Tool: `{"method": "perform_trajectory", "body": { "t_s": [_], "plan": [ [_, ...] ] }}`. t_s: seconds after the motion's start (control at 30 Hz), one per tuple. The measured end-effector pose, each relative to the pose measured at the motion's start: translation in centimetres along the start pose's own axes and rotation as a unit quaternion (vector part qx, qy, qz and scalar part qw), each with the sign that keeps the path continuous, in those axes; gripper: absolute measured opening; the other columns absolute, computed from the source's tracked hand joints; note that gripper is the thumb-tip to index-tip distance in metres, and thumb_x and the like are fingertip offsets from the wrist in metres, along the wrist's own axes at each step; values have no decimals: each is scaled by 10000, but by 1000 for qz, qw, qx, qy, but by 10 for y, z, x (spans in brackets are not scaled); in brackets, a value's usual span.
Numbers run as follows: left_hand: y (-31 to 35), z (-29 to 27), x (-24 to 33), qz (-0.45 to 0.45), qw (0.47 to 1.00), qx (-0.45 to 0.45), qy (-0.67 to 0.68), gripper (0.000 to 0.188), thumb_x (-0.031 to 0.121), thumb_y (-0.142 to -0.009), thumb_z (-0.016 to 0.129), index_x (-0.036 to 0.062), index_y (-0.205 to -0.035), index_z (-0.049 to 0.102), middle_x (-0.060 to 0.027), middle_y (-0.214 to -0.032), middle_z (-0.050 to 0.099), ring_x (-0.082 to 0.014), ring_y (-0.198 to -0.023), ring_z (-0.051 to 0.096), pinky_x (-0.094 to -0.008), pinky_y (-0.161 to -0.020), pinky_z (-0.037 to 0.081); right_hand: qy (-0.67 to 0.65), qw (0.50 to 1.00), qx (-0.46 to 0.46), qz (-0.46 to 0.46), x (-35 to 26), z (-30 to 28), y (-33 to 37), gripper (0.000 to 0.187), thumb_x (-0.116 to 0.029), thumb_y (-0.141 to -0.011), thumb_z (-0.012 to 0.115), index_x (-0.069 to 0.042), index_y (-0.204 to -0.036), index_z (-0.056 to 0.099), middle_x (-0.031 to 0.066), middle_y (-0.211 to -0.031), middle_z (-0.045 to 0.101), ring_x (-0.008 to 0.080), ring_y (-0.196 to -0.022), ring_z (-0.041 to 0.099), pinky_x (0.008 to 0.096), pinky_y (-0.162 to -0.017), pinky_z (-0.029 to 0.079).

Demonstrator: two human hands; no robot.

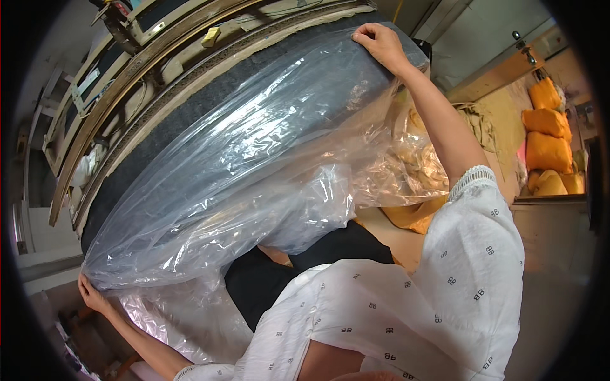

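Note:
A wide sheet of clear plastic film point(241, 152) is stretched across a dark padded surface point(210, 89) and hangs down in shiny folds over its near edge. At the far left end, my left hand point(93, 294) pinches the film's corner with fingers pressed together. My right hand point(381, 46) is at the upper right, fingers closed on the film's far edge with the arm reaching out. Between my two hands the film looks fairly taut along its upper side. Whether the film is one layer or more, I cannot tell.
Behind the padded surface runs a long machine frame with a wooden rail point(143, 60) and a small yellow block point(211, 37). Orange bundles point(548, 151) are stacked at the right. Yellowish items lie beneath the hanging film, beside an orange cloth point(416, 216).

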State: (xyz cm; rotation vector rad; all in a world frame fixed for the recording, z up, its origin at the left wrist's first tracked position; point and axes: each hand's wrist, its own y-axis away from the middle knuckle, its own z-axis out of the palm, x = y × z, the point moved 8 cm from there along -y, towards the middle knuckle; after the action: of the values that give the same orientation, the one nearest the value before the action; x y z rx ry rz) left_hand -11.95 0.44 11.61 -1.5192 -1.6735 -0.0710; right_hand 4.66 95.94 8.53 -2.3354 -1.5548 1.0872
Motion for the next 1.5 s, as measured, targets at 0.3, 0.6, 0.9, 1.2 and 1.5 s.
{"method": "perform_trajectory", "body": {
  "t_s": [0.3, 0.6, 0.9, 1.2, 1.5],
  "plan": [
    [39, -145, 23, -54, 993, 99, 29, 362, 275, -888, 582, 2, -1125, 605, -55, -1107, 610, -146, -995, 538, -259, -905, 396, -40, 998, -25, -31, -52, 28, 0, 191, -284, -767, 639, -104, -825, 669, 60, -786, 629, 241, -745, 597, 351, -672, 454],
    [111, -165, -54, -152, 983, 11, 100, 354, 291, -907, 552, 58, -1172, 573, -45, -1175, 570, -147, -1063, 510, -278, -912, 390, -19, 999, -38, -25, -50, 42, -12, 191, -302, -767, 628, -130, -845, 654, 48, -792, 628, 248, -768, 601, 366, -696, 453],
    [27, -85, -28, -104, 929, 99, 341, 342, 239, -912, 521, 28, -1179, 483, -100, -1130, 524, -202, -1011, 519, -345, -877, 446, -419, 898, 61, 122, -72, -12, -68, 82, -147, -871, 510, -73, -858, 544, -16, -745, 498, 67, -635, 436, 208, -581, 368],
    [-82, 121, -54, -17, 991, 46, 128, 294, 301, -879, 587, 32, -968, 663, -17, -920, 651, -102, -876, 559, -230, -816, 419, -147, 976, 144, 71, 36, 40, -73, 287, -322, -803, 615, -61, -919, 638, 52, -803, 653, 131, -744, 594, 273, -696, 451],
    [-123, 157, -46, -53, 986, -22, 155, 371, 332, -863, 602, 25, -1067, 648, -18, -996, 646, -104, -899, 557, -226, -820, 411, -105, 986, 100, 82, 28, 43, -83, 284, -306, -773, 653, -41, -874, 658, 24, -780, 642, 110, -740, 575, 251, -706, 440]
  ]
}}
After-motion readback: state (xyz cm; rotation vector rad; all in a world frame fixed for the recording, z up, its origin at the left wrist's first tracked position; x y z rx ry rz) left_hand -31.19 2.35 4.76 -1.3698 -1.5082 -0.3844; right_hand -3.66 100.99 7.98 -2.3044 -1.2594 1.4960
